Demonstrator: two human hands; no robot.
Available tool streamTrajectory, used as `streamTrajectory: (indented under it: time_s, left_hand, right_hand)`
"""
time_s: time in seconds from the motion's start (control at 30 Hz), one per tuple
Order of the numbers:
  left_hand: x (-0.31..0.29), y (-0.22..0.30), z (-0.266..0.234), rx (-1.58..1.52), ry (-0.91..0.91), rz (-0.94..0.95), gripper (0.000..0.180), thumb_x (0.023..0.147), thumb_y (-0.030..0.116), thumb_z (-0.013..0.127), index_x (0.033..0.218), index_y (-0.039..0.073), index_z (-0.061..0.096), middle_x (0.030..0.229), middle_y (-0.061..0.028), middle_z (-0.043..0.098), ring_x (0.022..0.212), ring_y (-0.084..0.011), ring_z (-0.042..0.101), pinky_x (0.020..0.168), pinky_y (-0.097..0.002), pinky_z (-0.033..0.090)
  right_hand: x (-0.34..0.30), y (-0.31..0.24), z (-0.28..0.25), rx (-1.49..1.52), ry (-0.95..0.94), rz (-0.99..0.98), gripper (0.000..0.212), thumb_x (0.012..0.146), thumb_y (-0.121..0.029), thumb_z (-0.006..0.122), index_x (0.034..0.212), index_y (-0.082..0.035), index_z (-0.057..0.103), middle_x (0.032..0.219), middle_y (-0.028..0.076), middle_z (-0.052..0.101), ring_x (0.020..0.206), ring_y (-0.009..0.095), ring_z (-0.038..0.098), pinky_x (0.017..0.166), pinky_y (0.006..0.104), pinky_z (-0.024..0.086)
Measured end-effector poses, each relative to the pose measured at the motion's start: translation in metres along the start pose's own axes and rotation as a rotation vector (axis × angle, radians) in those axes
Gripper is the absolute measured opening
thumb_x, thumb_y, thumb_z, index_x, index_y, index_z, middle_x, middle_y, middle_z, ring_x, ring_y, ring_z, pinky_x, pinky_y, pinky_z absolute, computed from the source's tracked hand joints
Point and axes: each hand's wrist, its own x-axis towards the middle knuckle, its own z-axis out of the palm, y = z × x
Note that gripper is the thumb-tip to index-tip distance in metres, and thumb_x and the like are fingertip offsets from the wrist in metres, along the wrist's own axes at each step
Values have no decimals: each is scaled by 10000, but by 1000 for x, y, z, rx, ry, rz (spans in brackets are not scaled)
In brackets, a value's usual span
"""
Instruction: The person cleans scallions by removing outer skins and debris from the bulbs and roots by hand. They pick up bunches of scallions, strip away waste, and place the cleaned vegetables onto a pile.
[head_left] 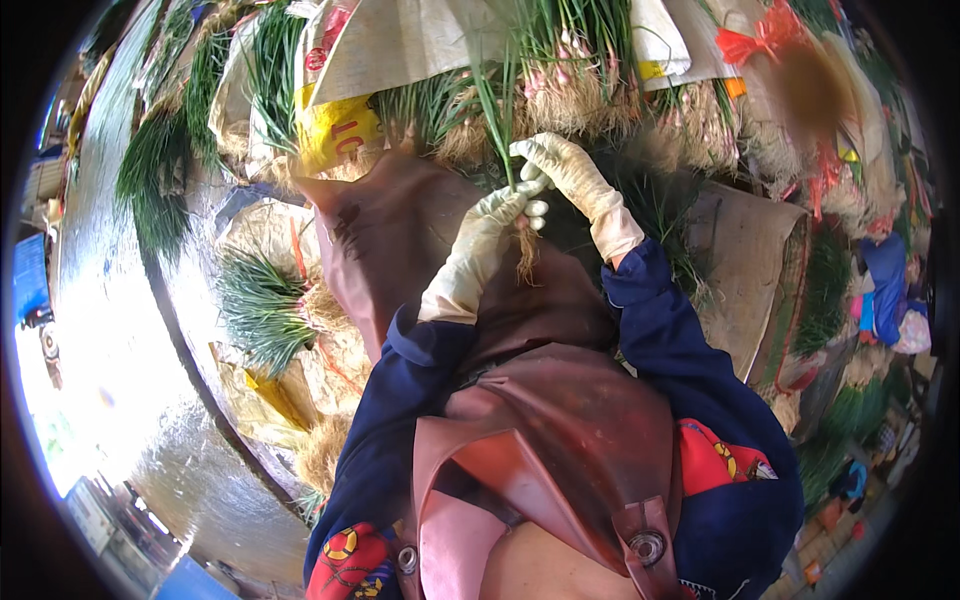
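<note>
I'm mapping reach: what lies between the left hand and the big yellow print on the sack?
In the head view, mostly the brown apron lies between the left hand and the yellow print.

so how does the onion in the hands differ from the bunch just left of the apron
The onion is slim, the bunch thick. The onion is in gloved fingers; the bunch lies untouched. The onion's leaves point up the picture; the bunch's fan left. Both have green leaves and stringy roots.
</note>
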Motion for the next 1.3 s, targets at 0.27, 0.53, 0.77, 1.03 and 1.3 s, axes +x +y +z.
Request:
streamTrajectory:
  time_s: [0.27, 0.53, 0.77, 1.03, 1.3]
  left_hand:
    - [-4, 4, 14, 228, 105, 60, 253, 868, 158, 602, 1071, 6, 613, 829, -59, 654, 693, -128, 572, 698, -249, 472]
    - [-10, 19, 12, -461, -206, -125, 311, 892, 173, 555, 1145, -9, 543, 747, -15, 532, 671, -96, 497, 636, -234, 430]
    - [-36, 58, 1, -479, -100, 243, 246, 899, 140, 529, 1118, 29, 524, 865, -31, 538, 773, -163, 521, 757, -333, 457]
    - [19, 68, -4, 3, 201, 50, 335, 899, 197, 530, 1201, 54, 543, 734, 24, 563, 479, -31, 331, 443, -157, 296]
    - [52, 47, -5, -211, 11, -94, 250, 888, 178, 561, 1078, 23, 606, 712, 4, 576, 437, -48, 406, 395, -175, 333]
  right_hand:
    - [10, -6, 7, -35, -82, -25, 374, 847, -406, 591, 872, -34, 616, 685, 94, 609, 634, 202, 576, 624, 316, 455]
    - [6, -16, 14, -823, 503, -419, 368, 868, -417, 531, 695, -99, 596, 602, 107, 566, 540, 292, 543, 532, 373, 436]
    - [42, -44, -69, -1321, 674, -218, 316, 891, -375, 508, 872, -68, 582, 775, 84, 654, 620, 234, 584, 577, 368, 458]
    - [31, -80, -14, -1173, 314, -67, 385, 839, -480, 519, 814, -101, 585, 667, 87, 622, 627, 271, 607, 624, 386, 480]
    - [-18, -50, 9, -253, 108, -158, 263, 890, -319, 552, 866, -64, 615, 725, 27, 626, 615, 85, 544, 569, 232, 430]
